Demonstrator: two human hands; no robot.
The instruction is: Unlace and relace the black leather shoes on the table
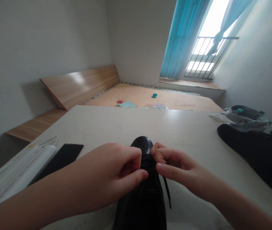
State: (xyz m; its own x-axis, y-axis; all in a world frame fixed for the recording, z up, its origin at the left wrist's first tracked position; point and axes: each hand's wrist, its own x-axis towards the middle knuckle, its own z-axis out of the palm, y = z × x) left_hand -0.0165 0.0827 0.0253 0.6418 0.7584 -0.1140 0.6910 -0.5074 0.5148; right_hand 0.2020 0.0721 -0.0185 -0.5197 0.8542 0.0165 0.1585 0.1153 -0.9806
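A black leather shoe [147, 207] rests on the white table in front of me, its glossy toe cap [142, 143] pointing away. My left hand [119, 172] is closed at the left side of the lacing, fingers curled and thumb over the shoe's tongue; what its fingertips hold is hidden. From the right, my right hand [174, 161] pinches at the edge of the lacing, just behind the toe cap. A black shoelace [167, 191] hangs loose below that hand, its tip down the shoe's right side. The fingers cover much of the eyelets.
Another black shoe [253, 147] lies on the right, beside a clear plastic bag [248, 116] with things in it. At left are a dark phone [61, 159] and a white plastic-wrapped package [28, 166]. Beyond the table [116, 124] spreads a wooden bed board [136, 92] with small items.
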